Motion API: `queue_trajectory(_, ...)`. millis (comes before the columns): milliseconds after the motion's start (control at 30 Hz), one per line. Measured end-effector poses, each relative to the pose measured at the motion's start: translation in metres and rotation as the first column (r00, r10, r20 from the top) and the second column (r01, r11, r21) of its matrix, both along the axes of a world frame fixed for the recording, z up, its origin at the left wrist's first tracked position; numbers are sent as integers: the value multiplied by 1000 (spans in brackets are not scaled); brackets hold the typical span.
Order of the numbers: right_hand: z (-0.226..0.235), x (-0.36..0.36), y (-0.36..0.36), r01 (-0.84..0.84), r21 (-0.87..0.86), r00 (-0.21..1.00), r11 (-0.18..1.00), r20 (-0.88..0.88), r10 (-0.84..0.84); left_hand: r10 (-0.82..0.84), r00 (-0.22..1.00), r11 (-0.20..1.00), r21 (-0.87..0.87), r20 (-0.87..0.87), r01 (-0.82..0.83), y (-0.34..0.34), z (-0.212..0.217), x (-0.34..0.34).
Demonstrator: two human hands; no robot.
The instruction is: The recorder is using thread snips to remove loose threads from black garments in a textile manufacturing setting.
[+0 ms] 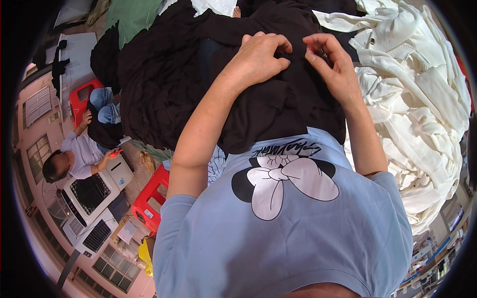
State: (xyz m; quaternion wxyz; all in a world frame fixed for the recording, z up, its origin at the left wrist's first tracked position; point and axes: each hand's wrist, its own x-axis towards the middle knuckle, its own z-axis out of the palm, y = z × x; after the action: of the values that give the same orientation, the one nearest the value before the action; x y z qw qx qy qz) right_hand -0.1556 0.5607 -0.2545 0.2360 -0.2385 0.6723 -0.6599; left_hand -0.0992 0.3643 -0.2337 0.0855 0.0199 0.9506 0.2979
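Dark brown-black cloth (278, 107) lies in a wide heap across my lap and in front of me. My left hand (261, 55) is just above it, fingers bent; a gap shows between thumb and forefinger, with nothing visible in it. Facing it from the right, my right hand (334, 67) has its fingers curled and the thumb drawn close to the fingertips. Whatever these fingers hold, if anything, is too small to make out. Only a short space of dark cloth separates the two hands.
White knit garments (407, 119) are piled high along my right side. At the left stands a red plastic stool (151, 198). Beyond it a co-worker (77, 161) sits with dark cloth, holding a small red object, near a white air cooler (94, 191). Green sheeting (131, 20) spreads at the far left.
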Motion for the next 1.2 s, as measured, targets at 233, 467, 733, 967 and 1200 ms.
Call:
queue_trajectory(233,15,34,6,188,201,903,961,-421,-89,228,873,619,628,431,-472,-10,8,6)
queue_trajectory(467,14,37,-7,243,189,854,952,-507,-117,302,868,361,796,394,-487,-4,23,18)
queue_trajectory(733,23,36,-5,305,289,840,907,-530,-114,384,812,245,799,440,-549,2,24,25)
queue_trajectory(967,16,21,0,149,66,988,987,17,-151,473,768,170,811,431,-560,7,24,29)
queue_trajectory(1200,33,30,-14,166,215,938,962,-336,-87,456,768,111,828,450,-550,10,18,30)
